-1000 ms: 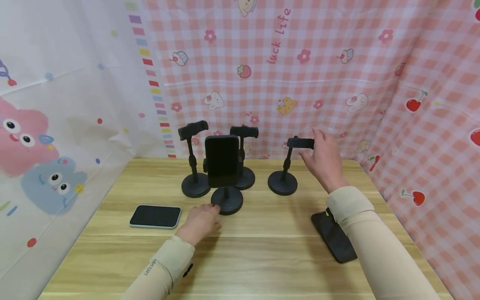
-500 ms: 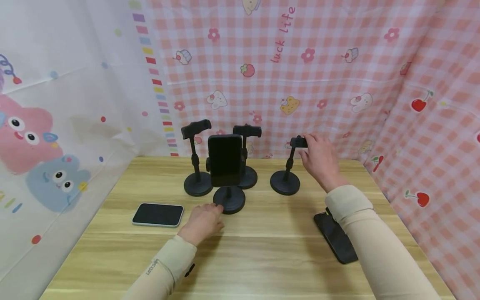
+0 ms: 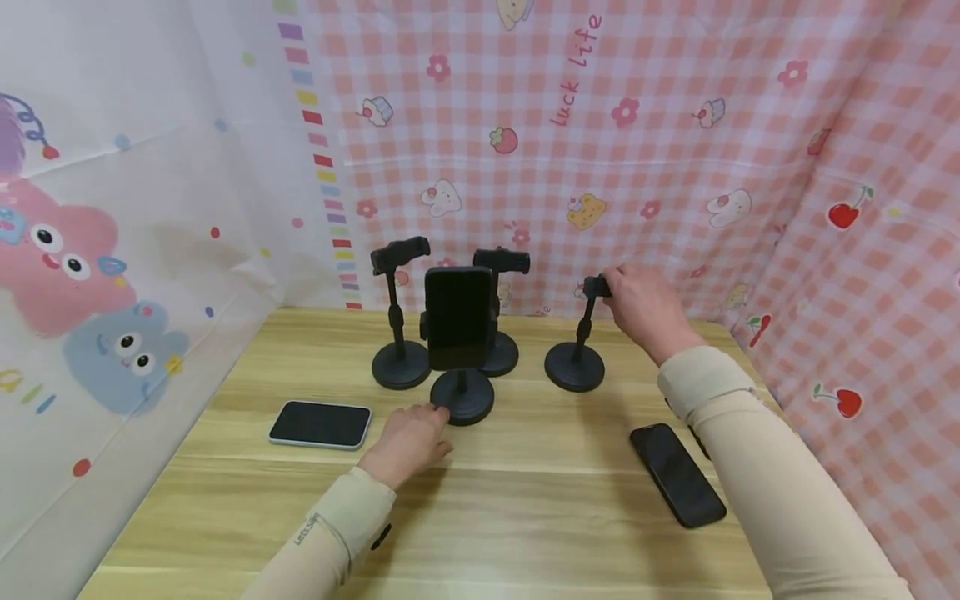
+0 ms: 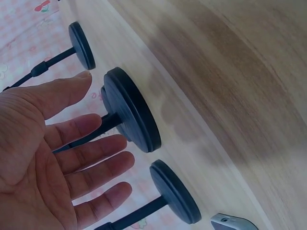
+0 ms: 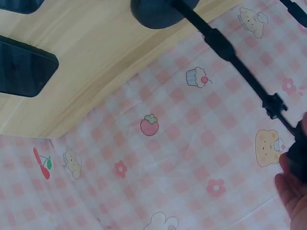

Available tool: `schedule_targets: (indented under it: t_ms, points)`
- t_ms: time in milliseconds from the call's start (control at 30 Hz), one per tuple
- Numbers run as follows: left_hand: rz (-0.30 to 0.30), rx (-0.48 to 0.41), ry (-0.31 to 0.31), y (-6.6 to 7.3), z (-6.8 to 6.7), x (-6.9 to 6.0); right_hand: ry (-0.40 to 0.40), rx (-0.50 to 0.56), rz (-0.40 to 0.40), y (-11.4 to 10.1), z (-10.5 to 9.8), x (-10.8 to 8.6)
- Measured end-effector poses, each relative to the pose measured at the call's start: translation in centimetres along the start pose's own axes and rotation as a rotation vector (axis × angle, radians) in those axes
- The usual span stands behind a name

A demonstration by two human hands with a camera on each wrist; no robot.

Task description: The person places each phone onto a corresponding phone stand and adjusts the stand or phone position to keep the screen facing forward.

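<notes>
Stand (image 3: 574, 369) at the person's 1 o'clock could tip if the right hand (image 3: 647, 307), fingers gripping its clamp (image 3: 595, 287), pulls sideways, since the left hand (image 3: 407, 442), fingers loose, lies by the phone-bearing stand (image 3: 462, 400) at 12, bracing nothing there.

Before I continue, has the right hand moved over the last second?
Yes: the right hand has moved left against the rightmost stand's base, and now covers more of its clamp.
</notes>
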State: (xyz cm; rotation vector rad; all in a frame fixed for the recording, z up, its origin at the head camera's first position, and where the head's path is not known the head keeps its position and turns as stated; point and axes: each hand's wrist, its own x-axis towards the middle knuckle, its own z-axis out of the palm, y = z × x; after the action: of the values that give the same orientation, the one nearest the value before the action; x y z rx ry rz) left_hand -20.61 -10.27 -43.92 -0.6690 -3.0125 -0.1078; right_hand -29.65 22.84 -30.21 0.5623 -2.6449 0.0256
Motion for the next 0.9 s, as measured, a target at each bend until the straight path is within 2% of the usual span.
schedule_targets:
  t_ms: [100,200,367,533,733,900]
  points:
    - [0.004,-0.002,0.006,0.0,0.1,0.0,-0.002,0.032,-0.039,-0.1,0.2,-0.1]
    - [0.011,0.001,0.012,0.1,0.2,0.1,0.012,0.062,-0.043,-0.2,0.3,-0.2]
    - [0.018,0.016,0.014,0.2,0.4,0.2,0.025,0.063,-0.068,-0.4,0.5,-0.8]
    - [0.015,0.018,0.008,0.3,0.4,0.4,0.012,0.083,-0.128,-0.8,0.1,-1.4]
    - [0.014,0.020,0.000,0.5,0.4,0.4,0.016,0.057,-0.207,-1.4,-0.7,-1.9]
    - [0.013,0.014,-0.004,0.7,0.5,0.4,0.048,0.065,-0.267,-2.2,-0.9,-2.1]
